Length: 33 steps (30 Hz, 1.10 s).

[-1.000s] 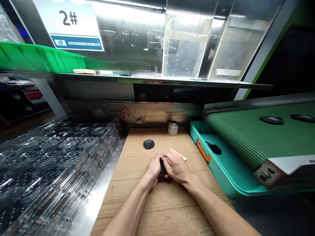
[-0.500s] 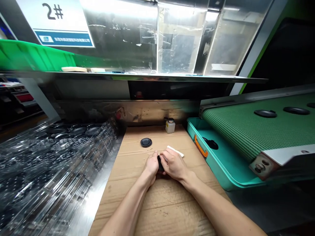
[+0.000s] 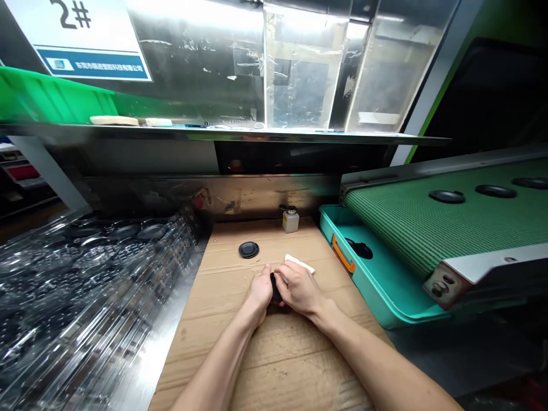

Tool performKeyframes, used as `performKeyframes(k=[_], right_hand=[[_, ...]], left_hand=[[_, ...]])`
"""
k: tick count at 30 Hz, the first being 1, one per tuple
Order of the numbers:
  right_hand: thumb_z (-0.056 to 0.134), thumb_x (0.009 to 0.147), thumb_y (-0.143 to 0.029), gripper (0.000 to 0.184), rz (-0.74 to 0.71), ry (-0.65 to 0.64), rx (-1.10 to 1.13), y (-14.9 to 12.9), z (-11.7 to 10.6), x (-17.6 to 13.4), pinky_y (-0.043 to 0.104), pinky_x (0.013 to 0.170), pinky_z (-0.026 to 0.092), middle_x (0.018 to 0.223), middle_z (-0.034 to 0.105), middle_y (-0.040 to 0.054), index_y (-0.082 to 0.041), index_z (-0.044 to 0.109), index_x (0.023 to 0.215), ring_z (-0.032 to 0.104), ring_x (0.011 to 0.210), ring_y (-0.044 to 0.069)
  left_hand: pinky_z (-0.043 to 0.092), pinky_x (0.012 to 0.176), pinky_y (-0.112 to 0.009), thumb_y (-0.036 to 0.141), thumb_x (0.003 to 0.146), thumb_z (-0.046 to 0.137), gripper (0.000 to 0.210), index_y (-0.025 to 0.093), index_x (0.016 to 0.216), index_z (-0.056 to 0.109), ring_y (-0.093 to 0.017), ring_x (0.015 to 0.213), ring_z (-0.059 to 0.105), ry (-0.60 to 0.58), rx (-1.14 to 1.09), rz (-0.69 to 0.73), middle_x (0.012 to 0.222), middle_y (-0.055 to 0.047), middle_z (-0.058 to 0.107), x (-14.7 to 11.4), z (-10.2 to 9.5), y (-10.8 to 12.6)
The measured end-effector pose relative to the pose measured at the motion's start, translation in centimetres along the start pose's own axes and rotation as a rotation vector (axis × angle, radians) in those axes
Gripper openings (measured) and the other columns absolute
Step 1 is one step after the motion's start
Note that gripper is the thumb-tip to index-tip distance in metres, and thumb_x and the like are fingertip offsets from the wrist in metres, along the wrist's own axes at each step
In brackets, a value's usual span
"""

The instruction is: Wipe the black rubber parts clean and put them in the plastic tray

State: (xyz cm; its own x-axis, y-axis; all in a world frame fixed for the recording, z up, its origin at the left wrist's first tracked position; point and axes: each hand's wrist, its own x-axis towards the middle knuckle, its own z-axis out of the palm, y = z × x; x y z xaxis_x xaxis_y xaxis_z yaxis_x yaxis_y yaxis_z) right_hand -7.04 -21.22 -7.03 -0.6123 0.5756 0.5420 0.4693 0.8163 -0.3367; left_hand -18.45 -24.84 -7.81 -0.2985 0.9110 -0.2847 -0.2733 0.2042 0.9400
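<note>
Between my two hands, above the cardboard sheet (image 3: 205, 342), a black round plastic part (image 3: 274, 287) is held on edge, mostly covered by fingers. My left hand (image 3: 260, 291) is closed around its left side. From the right, my right hand (image 3: 298, 288) is closed on it, fingertips pressed at its upper edge. Partly behind the right hand lies a white cloth or pad (image 3: 299, 264). Another black round part (image 3: 249, 249) rests flat on the cardboard, ahead and to the left. A small square bottle (image 3: 290, 220) with a dark top stands at the cardboard's far end.
Clear plastic trays (image 3: 98, 297) with black round parts are stacked at left. On the right, a teal bin (image 3: 398, 302) with an orange handle (image 3: 343, 254) sits beneath a green conveyor belt (image 3: 471, 228) carrying several black parts. A metal shelf (image 3: 257, 136) crosses above, bearing a green crate (image 3: 51, 97).
The view has shifted slightly, so the whole scene sits a little further left. Black parts on the conveyor have moved nearer its end. Both hands keep hold of the black part.
</note>
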Motion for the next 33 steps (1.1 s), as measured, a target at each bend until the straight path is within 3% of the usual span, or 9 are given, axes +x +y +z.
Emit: performKeyframes(k=[13,19,24,30,33], right_hand=[[0.042,0.092,-0.019,0.016,-0.009,0.011,0.058,-0.4,0.1,0.2,0.027,0.074,0.043,0.088,0.060,0.0058,-0.020,0.058,0.090,0.055,0.080,0.017],[0.042,0.091,-0.018,0.016,-0.004,0.022,0.023,-0.1,0.1,-0.2,0.027,0.071,0.041,0.084,0.059,0.0051,-0.020,0.058,0.089,0.054,0.076,0.017],[0.042,0.092,-0.019,0.017,-0.023,0.011,0.090,-0.4,0.2,-0.1,0.026,0.073,0.042,0.087,0.060,0.0048,-0.020,0.059,0.093,0.055,0.078,0.015],[0.046,0.090,-0.022,0.017,0.038,-0.001,0.026,0.4,0.1,-0.1,0.026,0.067,0.041,0.081,0.061,0.0028,-0.021,0.063,0.090,0.055,0.073,0.015],[0.048,0.089,-0.024,0.017,0.075,0.072,0.090,0.8,-0.4,0.0,0.025,0.070,0.043,0.082,0.063,0.0027,-0.021,0.065,0.091,0.057,0.075,0.015]], left_hand=[[0.042,0.034,-0.025,0.034,0.088,0.042,0.024,0.018,0.077,0.056,-0.015,0.038,0.052,0.059,-0.063,0.005,0.054,-0.001,0.059,0.0,-0.1,0.1],[0.041,0.032,-0.027,0.042,0.087,0.041,0.037,0.017,0.064,0.054,-0.017,0.035,0.051,0.006,-0.005,-0.012,0.049,-0.005,0.058,0.1,-0.1,-0.1],[0.039,0.030,-0.026,0.036,0.088,0.042,0.030,0.017,0.068,0.055,-0.016,0.034,0.050,-0.020,-0.052,-0.002,0.049,-0.004,0.059,-0.6,-0.1,0.5],[0.043,0.032,-0.023,0.037,0.089,0.042,0.032,0.014,0.072,0.056,-0.015,0.038,0.053,-0.154,-0.128,-0.165,0.049,-0.005,0.058,-0.4,-0.5,1.5],[0.046,0.035,-0.021,0.036,0.091,0.037,0.035,0.011,0.077,0.056,-0.015,0.041,0.057,-0.177,-0.232,-0.321,0.053,-0.008,0.060,0.3,-1.5,2.3]])
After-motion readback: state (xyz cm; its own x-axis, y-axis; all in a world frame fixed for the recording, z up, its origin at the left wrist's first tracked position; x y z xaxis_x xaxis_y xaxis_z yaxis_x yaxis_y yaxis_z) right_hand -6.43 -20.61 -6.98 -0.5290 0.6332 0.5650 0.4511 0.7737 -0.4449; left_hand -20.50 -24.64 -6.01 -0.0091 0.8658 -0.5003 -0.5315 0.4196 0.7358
